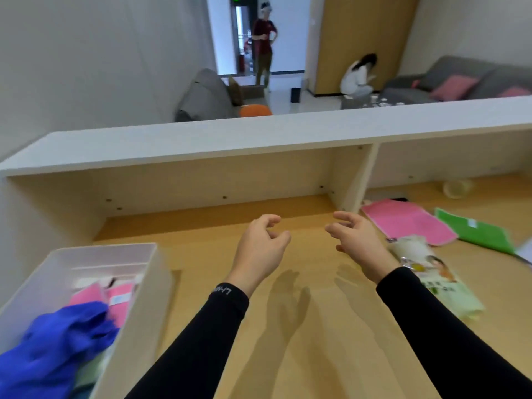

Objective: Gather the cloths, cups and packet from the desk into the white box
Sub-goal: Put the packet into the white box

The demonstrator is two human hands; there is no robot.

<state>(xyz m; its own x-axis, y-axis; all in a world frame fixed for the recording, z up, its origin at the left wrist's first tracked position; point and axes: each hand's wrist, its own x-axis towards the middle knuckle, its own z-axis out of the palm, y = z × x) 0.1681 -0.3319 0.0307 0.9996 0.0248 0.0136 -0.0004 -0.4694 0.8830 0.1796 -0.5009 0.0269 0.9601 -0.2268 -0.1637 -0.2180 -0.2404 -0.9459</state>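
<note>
The white box (149,272) stands on the desk at the lower left. It holds a blue cloth (57,344) and pink cloths (121,300). My left hand (262,246) and my right hand (357,240) hover over the middle of the desk, fingers apart, holding nothing. Right of my right hand lies a light green packet (440,283). Beyond it a pink cloth (408,220) lies flat, with a green cloth (478,231) next to it. A pale cup (457,188) rests on its side at the back right.
A white shelf (259,133) with a divider panel (359,180) runs above the back of the wooden desk (316,341). Behind it are two people, grey sofas with pink cushions and a doorway.
</note>
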